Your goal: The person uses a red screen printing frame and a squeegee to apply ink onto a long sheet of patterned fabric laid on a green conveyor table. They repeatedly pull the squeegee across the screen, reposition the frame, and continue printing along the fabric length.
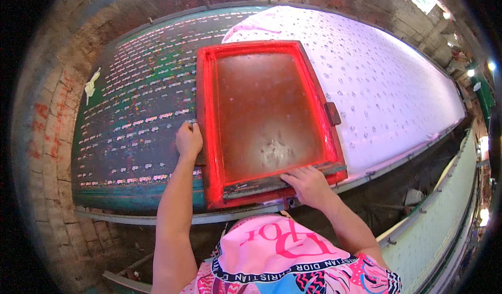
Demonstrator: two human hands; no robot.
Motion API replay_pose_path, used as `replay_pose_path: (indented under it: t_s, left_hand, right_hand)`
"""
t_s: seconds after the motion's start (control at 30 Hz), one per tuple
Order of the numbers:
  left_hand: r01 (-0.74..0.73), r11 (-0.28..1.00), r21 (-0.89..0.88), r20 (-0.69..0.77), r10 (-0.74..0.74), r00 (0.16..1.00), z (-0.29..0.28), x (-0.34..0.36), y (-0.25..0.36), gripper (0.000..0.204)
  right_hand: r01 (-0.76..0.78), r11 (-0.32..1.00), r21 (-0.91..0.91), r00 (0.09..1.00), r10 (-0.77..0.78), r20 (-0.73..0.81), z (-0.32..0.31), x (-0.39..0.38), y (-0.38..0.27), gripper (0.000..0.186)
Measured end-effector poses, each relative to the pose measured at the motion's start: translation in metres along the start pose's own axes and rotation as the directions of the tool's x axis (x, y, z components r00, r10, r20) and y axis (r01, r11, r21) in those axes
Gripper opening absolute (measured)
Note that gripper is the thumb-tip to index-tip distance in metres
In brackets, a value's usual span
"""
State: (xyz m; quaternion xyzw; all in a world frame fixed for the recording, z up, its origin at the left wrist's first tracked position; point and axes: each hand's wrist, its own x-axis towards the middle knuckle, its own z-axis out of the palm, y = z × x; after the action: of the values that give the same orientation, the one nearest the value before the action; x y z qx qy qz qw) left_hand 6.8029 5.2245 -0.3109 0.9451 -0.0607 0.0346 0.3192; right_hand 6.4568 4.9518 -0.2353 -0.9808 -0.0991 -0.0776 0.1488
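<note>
A screen-printing frame (209, 111) with bright red borders and a brown, glossy mesh lies across the middle of a long table. Along its near end rests a dark squeegee (248, 188), a long bar set crosswise. My right hand (309, 187) grips the right part of this bar, fingers over its top. Beside the frame's left edge is my left hand (189, 140), its fingers curled closed at the table surface. What it holds, if anything, is hidden. To the right, pale fabric (376, 95) printed with small dark motifs covers the table and passes behind the frame.
The dark green table (151, 87) on the left carries rows of small coloured print marks. A whitish scrap (92, 86) lies at its far left edge. A metal rail (141, 220) runs along the near side. Another pale table (444, 218) stands at the right, across a gap.
</note>
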Motion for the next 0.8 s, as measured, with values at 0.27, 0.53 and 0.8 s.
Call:
replay_pose_path:
  t_s: [0.27,0.53,0.8]
  left_hand:
    - [-0.087,0.974,0.207,-0.061,0.102,0.993,0.003,0.0,-0.012,0.031]
    - [-0.066,0.974,0.217,-0.02,0.072,0.997,0.0,-0.005,0.001,0.033]
    - [-0.046,0.98,0.193,-0.003,0.047,0.999,0.003,0.0,-0.005,0.039]
  right_hand:
    - [-0.17,0.978,-0.125,0.913,0.204,0.353,-0.023,0.041,-0.02,0.044]
    - [-0.151,0.983,-0.101,0.968,0.168,0.185,0.005,-0.001,-0.03,0.046]
    - [0.015,0.987,-0.163,0.999,-0.022,-0.045,0.034,0.032,0.003,0.044]
